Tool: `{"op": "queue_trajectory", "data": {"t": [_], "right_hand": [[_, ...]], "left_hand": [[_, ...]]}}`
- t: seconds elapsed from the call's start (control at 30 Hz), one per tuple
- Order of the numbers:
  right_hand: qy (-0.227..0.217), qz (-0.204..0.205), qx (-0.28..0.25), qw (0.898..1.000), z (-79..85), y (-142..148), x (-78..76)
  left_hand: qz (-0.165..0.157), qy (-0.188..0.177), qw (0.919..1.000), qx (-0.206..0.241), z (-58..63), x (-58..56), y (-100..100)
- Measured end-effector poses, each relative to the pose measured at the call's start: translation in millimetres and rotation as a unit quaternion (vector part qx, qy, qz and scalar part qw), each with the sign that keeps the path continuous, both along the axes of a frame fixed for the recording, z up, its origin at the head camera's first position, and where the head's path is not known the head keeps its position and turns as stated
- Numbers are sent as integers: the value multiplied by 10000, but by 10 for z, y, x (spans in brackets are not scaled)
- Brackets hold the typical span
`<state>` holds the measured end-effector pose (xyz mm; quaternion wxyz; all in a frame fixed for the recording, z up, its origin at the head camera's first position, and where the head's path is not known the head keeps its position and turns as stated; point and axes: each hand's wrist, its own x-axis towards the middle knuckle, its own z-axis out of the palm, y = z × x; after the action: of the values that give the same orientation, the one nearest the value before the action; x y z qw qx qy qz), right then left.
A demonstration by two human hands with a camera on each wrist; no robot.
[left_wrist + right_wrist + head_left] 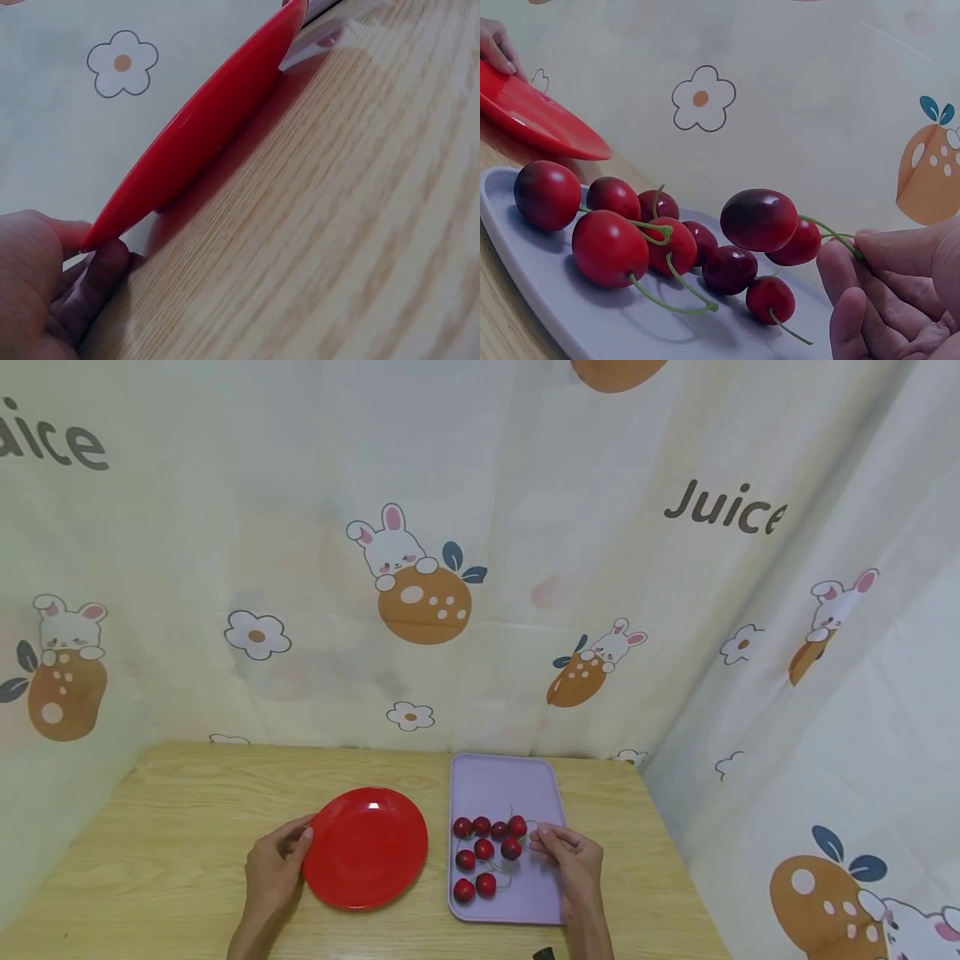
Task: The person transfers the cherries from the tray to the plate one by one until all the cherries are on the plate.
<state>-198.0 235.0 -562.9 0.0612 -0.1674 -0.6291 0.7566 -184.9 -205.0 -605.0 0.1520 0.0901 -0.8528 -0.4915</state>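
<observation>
Gripping by the rim, left hand (273,864): thumb above, fingers beneath, pinching the near edge of one red plate (366,852). Forearm rises from the lower edge of the head view; wrist to the left of the plate, knuckles outward. Plate extends rightward from this grip, just over the wooden table (225,793).

Pinching, right hand (573,860): thumb and forefinger closed on thin green cherry stems (829,227), two of which run into the grip; remaining fingers curled below the forefinger. Hand stands over the right edge of one lilac tray (502,781), palm turned toward the plate. Dark red cherry (759,220) on one pinched stem, left of the fingertips; whether it clears the tray cannot be told. Other cherries (610,247), stemmed, grouped on the tray farther left of the grip.

Beyond both grips: pale printed cloth (525,485). Beside the right forearm: small dark object (543,953), partly cut off, unidentifiable.
</observation>
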Motion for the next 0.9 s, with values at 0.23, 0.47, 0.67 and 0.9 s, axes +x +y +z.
{"op": "queue_trajectory", "data": {"t": [0.23, 0.47, 0.67, 0.9], "right_hand": [[-9, 78, 64, 9999, 26, -14, 25], [49, 120, 62, 9999, 50, -62, 31], [8, 179, -15, 9998, 26, -90, 22], [-10, 278, -60, 9996, 15, -157, 46]], "left_hand": [[-2, -41, 10000, 48, -10, -1, 9], [-17, 1, 10000, 43, -14, 2, 2], [-4, -116, 9999, -40, -4, 8, 5], [0, -129, 9999, -79, 14, 3, 6]]}}
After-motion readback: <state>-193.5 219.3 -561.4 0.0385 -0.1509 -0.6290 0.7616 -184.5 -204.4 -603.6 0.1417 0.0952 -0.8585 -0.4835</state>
